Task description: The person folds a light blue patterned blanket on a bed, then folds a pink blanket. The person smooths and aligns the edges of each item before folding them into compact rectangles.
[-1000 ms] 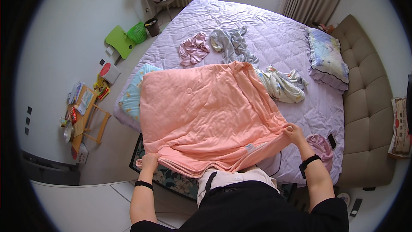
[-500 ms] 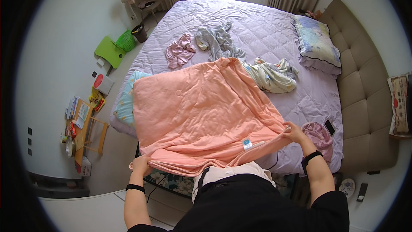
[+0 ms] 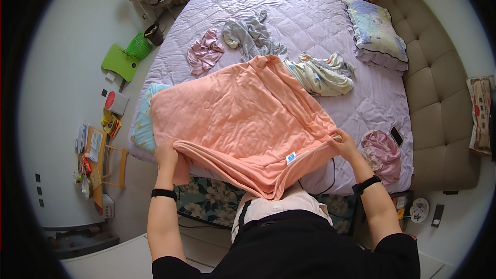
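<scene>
A peach-coloured quilt lies over the near left part of the bed, its near edge sagging in folds between my hands. My left hand grips the quilt's near left corner, with a bit of cloth hanging below it. At the near right corner my right hand pinches the edge. A small white and blue tag shows on the near edge, closer to my right hand. Part of a light blue printed pillow or bedding sticks out from under the quilt's left side.
The bed has a lavender quilted cover. On it lie a pink garment, grey clothes, a pale printed cloth, pillows, a pink cloth and a phone. A padded headboard stands right; a small wooden table stands left.
My left hand has lifted its corner up and away from me, and the quilt's near edge now dips toward my waist. My right hand keeps its hold. The whole view has shifted slightly.
</scene>
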Demonstrator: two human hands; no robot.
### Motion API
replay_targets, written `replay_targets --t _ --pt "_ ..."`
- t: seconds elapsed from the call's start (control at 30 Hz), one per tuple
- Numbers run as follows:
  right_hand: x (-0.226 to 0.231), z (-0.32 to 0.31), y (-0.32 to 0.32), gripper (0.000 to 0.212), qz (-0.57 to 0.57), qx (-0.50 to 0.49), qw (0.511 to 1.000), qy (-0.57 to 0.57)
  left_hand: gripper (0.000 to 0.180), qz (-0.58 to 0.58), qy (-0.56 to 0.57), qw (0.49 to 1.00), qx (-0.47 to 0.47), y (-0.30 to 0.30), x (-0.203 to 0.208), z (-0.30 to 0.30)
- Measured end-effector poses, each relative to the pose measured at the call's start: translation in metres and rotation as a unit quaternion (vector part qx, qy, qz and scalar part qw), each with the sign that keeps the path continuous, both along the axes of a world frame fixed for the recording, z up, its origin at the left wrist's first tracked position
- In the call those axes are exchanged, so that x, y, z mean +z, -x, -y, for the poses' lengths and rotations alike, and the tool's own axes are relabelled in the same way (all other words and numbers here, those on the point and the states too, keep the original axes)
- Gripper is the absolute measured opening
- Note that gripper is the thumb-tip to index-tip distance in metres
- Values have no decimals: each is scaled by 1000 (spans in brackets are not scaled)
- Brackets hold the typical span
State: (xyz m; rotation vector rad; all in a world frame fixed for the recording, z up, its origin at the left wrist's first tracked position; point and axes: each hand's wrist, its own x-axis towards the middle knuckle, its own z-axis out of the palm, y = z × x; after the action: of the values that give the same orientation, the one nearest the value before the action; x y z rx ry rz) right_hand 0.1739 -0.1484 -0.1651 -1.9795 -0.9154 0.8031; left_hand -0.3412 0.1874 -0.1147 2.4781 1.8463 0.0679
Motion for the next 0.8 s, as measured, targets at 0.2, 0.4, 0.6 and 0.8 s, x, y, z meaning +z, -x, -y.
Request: replay_targets --t 0.2,0.4,0.6,0.8 --pt "-12 -72 39 20 -36 8 998 -51 40 -57 61 997 -9 -71 -58 -63" --pt "-11 -159 64 22 -73 22 997 28 53 214 198 906 -308 -161 -109 -59" --pt "-5 -242 61 20 -22 76 997 16 46 362 303 801 -368 -286 -87 -37" --pt "-6 -315 27 20 45 80 995 -33 33 408 319 794 -318 -352 -95 -93"
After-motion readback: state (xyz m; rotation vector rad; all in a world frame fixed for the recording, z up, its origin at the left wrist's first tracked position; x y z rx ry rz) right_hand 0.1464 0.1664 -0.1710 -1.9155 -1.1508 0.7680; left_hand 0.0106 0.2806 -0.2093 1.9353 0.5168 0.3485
